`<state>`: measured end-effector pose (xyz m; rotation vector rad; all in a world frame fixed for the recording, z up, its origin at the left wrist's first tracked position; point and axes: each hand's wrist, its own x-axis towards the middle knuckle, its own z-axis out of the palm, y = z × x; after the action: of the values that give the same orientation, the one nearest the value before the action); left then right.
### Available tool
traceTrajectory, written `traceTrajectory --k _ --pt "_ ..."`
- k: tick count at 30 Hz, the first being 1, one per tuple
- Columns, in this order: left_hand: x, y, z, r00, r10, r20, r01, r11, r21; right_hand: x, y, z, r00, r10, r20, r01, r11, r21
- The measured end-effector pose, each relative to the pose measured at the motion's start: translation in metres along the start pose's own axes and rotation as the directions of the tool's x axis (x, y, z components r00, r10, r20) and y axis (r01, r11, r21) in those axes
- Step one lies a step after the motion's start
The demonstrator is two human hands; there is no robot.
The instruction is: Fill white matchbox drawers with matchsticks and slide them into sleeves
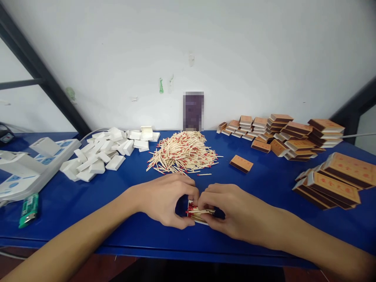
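A small white matchbox tray (202,223) lies on the blue table near its front edge, with red-tipped matches (199,212) in it. The thumb and fingers of my left hand (169,199) curve round the tray's left end and hold it. From the right, my right hand (225,205) closes its fingers and thumb about the matches in the tray and hides part of its right end. Just beyond my hands rises a big heap of loose matches (182,150). One closed orange matchbox (241,163) lies to the right of the heap.
Many white trays (98,150) are piled at the left, beside a white power strip (58,160) and a green lighter (29,209). Stacks of orange matchboxes (298,137) stand at the back right, with more matchboxes (335,182) at the near right. A wall (249,58) rises behind.
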<state>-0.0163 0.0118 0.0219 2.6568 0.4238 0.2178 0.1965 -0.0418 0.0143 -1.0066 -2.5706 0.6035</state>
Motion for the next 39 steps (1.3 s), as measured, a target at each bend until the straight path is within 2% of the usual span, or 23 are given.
traceTrajectory --k 7,15,26,33,39 --pt "0.000 -0.003 -0.001 1.000 -0.008 -0.005 0.008 1.000 -0.013 0.002 0.000 -0.009 0.998 -0.053 0.044 0.054 0.998 -0.027" --pt "-0.001 -0.010 -0.003 1.000 0.025 0.015 -0.024 0.999 -0.036 -0.001 0.003 -0.028 0.995 -0.053 0.087 0.047 0.997 0.065" --pt "0.000 -0.013 0.001 0.990 0.069 -0.126 -0.074 0.996 -0.042 0.002 0.014 -0.028 0.987 0.001 0.161 -0.020 0.993 0.120" --pt "-0.003 -0.011 -0.011 0.998 -0.040 -0.048 0.035 0.995 -0.090 0.004 0.015 -0.028 0.991 0.016 0.129 -0.029 0.995 0.100" --pt "-0.005 -0.017 -0.013 0.999 -0.046 0.002 0.046 0.996 -0.079 0.003 0.015 -0.028 0.995 0.015 0.098 -0.021 0.998 0.058"
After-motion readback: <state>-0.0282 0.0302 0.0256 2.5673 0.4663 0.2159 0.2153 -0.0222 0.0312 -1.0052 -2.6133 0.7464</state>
